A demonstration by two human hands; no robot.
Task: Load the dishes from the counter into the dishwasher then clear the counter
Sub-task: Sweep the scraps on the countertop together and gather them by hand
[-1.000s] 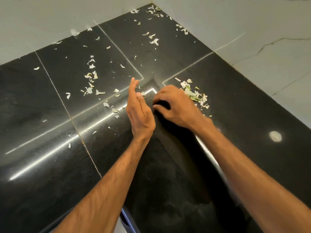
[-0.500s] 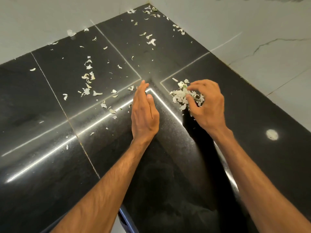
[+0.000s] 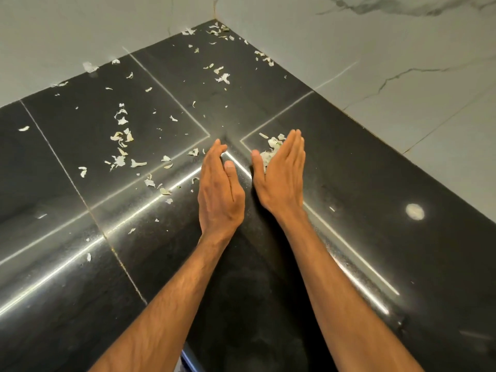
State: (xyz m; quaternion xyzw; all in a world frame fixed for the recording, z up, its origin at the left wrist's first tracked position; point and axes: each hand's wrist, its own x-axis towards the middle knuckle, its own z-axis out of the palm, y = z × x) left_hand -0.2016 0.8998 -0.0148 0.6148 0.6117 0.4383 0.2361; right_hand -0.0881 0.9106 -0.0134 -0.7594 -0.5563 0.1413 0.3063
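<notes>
Black polished stone counter (image 3: 80, 264), seamed into slabs. No dishes are seen on it, and the dishwasher is not in view. The step in hand is judged to be the clearing of the counter, with scraps being gathered by hand.

Left slabs: pale vegetable scraps (image 3: 122, 146) lie scattered, loose and well apart. Corner scraps (image 3: 217, 30) are noted further back against the walls. None of these are gathered yet.

Centre: the left hand (image 3: 218, 189) is set on its edge on the stone, fingers straight and pressed together, thumb laid along the forefinger. Nothing is held. A few flakes lie just beside its outer side.

Between the hands: a small heap of scraps (image 3: 269, 150), touching the palm side of the right hand (image 3: 281, 178). That hand is also on edge, fingers straight and closed up, thumb held apart toward the left hand. Nothing is gripped. The palms are turned toward one another, like a scoop.

Far right: a pale round spot (image 3: 414, 212) on the stone, with the marble wall (image 3: 402, 76) behind.

Next move, as judged: the heap is to be swept against the left palm and lifted between both hands. Light flakes may slip under the hand edges, so firm contact with the stone is called for. The left-hand scatter remains to be drawn in.

Against half a second earlier: the right fingers were curled over the heap and are now straightened into a blade. The left hand is little moved.
</notes>
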